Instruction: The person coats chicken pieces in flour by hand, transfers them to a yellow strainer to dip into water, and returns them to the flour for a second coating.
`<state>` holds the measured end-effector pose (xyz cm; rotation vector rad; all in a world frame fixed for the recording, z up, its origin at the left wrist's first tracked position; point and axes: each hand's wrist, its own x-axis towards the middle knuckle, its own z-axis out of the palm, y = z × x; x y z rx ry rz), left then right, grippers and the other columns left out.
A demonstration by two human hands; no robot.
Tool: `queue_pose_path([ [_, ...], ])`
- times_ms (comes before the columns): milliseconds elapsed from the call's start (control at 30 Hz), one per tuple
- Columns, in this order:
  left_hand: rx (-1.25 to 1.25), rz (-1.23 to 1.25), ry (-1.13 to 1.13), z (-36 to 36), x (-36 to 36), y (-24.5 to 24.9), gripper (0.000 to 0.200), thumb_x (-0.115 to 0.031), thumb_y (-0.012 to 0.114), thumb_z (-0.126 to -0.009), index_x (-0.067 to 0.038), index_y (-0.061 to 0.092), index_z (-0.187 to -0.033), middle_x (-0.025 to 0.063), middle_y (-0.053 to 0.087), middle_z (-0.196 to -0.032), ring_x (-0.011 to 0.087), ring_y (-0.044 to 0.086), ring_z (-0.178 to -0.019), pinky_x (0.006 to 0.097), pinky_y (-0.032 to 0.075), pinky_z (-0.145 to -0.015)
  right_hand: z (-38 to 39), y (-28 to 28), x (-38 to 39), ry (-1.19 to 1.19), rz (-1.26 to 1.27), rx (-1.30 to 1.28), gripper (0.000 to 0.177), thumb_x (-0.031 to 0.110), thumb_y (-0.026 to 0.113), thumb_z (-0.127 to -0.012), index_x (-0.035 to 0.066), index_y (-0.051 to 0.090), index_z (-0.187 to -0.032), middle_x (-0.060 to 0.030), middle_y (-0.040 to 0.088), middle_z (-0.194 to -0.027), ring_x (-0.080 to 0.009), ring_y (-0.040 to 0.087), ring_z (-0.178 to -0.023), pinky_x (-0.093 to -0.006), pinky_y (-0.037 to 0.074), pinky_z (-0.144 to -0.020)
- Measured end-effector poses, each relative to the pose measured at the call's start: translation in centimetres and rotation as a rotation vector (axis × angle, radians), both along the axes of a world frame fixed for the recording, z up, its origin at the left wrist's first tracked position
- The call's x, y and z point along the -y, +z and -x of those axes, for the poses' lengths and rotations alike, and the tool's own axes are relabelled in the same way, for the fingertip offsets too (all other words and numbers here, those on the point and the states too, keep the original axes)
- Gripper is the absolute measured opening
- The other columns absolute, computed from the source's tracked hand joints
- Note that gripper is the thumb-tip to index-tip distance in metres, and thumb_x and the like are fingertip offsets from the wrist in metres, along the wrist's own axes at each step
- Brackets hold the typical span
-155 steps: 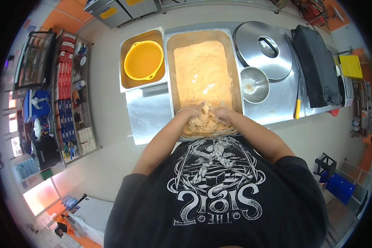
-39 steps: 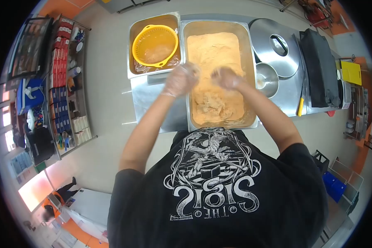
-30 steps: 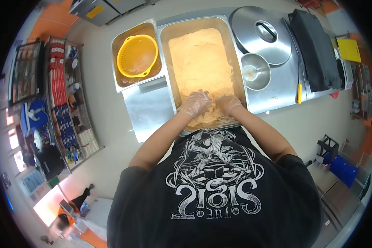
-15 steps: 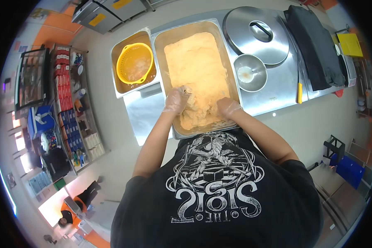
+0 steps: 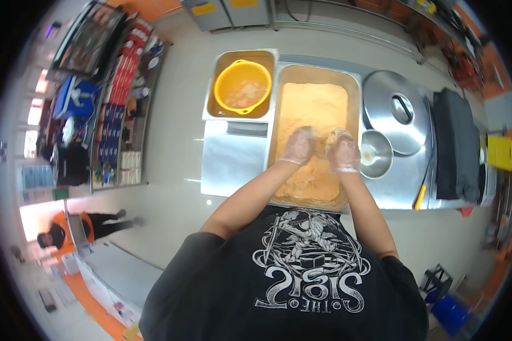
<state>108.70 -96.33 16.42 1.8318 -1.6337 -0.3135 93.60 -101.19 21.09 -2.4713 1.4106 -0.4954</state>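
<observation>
A deep rectangular steel pan (image 5: 351, 85) holds a thick bed of pale orange breading flour (image 5: 314, 101). Both of my hands are over it in clear plastic gloves. In my right hand (image 5: 345, 154), on the pan's right side, the fingers are closed around a lumpy flour-coated piece of food (image 5: 339, 135); its exact kind does not show. My left hand (image 5: 299, 146) is just to the left, low over the flour, its fingers smeared by motion. The flour near me is loose and uneven, while the far part lies smoother.
A yellow colander (image 5: 219, 85) with wet pale contents sits in a smaller steel pan (image 5: 209, 108) on the left. To the right are a steel bowl (image 5: 384, 162), a large round lid (image 5: 381, 102), a yellow-handled tool (image 5: 420, 197) and a black cloth-like bundle (image 5: 456, 148). Another person (image 5: 74, 230) is far left.
My head view has shifted, so the pan appears farther right. My hands have come closer together and up from the flour; a coated piece now shows in my right hand.
</observation>
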Motion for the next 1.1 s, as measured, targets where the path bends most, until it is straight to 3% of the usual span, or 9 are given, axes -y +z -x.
queue_pose_path([
  [200, -0.056, 0.008, 0.049, -3.7, 0.6, 5.0, 0.019, -0.017, 0.058, -0.087, -0.001, 0.067, -0.094, 0.0203, 0.069, -0.089, 0.0370, 0.066, -0.086, 0.0429, 0.053, -0.077, -4.5, 5.6, 2.1, -0.026, -0.050, 0.110, 0.025, 0.023, 0.069, -0.079, 0.006, 0.070, -0.096, -0.0204, 0.070, -0.092, -0.0379, 0.068, -0.088, -0.0442, 0.055, -0.080],
  [267, -0.647, -0.198, 0.173, -6.5, -0.4, 11.2, 0.019, -0.016, 0.058, -0.087, -0.003, 0.068, -0.097, 0.0189, 0.070, -0.092, 0.0355, 0.067, -0.087, 0.0427, 0.053, -0.077, -6.3, 7.3, 3.2, 0.054, -0.110, 0.200, 0.035, 0.027, 0.069, -0.078, 0.005, 0.068, -0.105, -0.0213, 0.070, -0.101, -0.0373, 0.066, -0.099, -0.0444, 0.052, -0.087],
  [333, -0.245, 0.221, 0.171, -10.3, -0.1, 11.0, 0.021, -0.019, 0.059, -0.087, -0.004, 0.069, -0.098, 0.0177, 0.070, -0.095, 0.0358, 0.067, -0.088, 0.0427, 0.053, -0.076, -9.4, 8.7, 4.2, 0.096, -0.098, 0.260, 0.037, 0.028, 0.069, -0.078, 0.005, 0.068, -0.107, -0.0206, 0.070, -0.103, -0.0366, 0.066, -0.101, -0.0436, 0.052, -0.088],
  [433, 0.198, 0.239, 0.259, -16.1, 0.6, 11.6, 0.025, -0.024, 0.058, -0.088, -0.004, 0.070, -0.097, 0.0167, 0.071, -0.094, 0.0360, 0.066, -0.088, 0.0429, 0.053, -0.077, -15.2, 9.3, 5.9, 0.170, -0.187, 0.360, 0.041, 0.029, 0.069, -0.079, 0.004, 0.068, -0.111, -0.0187, 0.070, -0.110, -0.0351, 0.066, -0.102, -0.0396, 0.052, -0.089],
  [733, 0.156, -0.082, 0.520, -25.5, 0.9, 5.0, 0.028, -0.030, 0.059, -0.088, -0.009, 0.069, -0.103, 0.0180, 0.070, -0.103, 0.0361, 0.066, -0.098, 0.0460, 0.053, -0.087, -27.4, -3.7, 9.1, 0.154, -1.012, 0.823, 0.037, 0.022, 0.071, -0.084, 0.001, 0.065, -0.115, -0.0115, 0.071, -0.113, -0.0230, 0.068, -0.102, -0.0308, 0.052, -0.089],
  [800, 0.116, -0.051, 0.542, -24.7, 0.2, 3.2, 0.030, -0.027, 0.059, -0.089, -0.011, 0.067, -0.113, 0.0173, 0.069, -0.111, 0.0356, 0.065, -0.100, 0.0451, 0.052, -0.089, -25.4, -4.5, 7.5, 0.165, -0.692, 0.657, 0.043, 0.024, 0.071, -0.085, 0.001, 0.063, -0.121, -0.0125, 0.070, -0.114, -0.0214, 0.068, -0.103, -0.0306, 0.052, -0.089],
  [900, 0.199, 0.212, 0.365, -21.6, -2.3, 5.2, 0.029, -0.026, 0.063, -0.087, -0.012, 0.068, -0.113, 0.0166, 0.069, -0.107, 0.0348, 0.065, -0.098, 0.0439, 0.052, -0.088, -19.7, -1.9, 6.2, 0.173, -0.793, 0.660, 0.046, 0.026, 0.070, -0.085, 0.001, 0.063, -0.123, -0.0145, 0.069, -0.118, -0.0219, 0.067, -0.105, -0.0325, 0.051, -0.092],
  [1000, -0.084, 0.282, 0.192, -16.3, -3.8, 6.2, 0.027, -0.024, 0.066, -0.085, -0.009, 0.067, -0.107, 0.0165, 0.069, -0.102, 0.0345, 0.065, -0.094, 0.0427, 0.053, -0.085, -11.5, 0.1, 5.2, 0.185, -0.859, 0.112, 0.046, 0.024, 0.071, -0.084, 0.001, 0.064, -0.123, -0.0172, 0.067, -0.123, -0.0251, 0.066, -0.109, -0.0327, 0.050, -0.094],
  [1100, -0.148, -0.112, -0.124, -9.8, -4.7, 5.6, 0.024, -0.024, 0.065, -0.086, -0.004, 0.065, -0.098, 0.0173, 0.069, -0.097, 0.0365, 0.065, -0.090, 0.0417, 0.053, -0.082, -2.7, -5.9, 2.8, 0.618, -0.753, -0.213, 0.054, 0.024, 0.074, -0.081, 0.003, 0.060, -0.128, -0.0179, 0.068, -0.119, -0.0281, 0.065, -0.110, -0.0363, 0.051, -0.095],
])
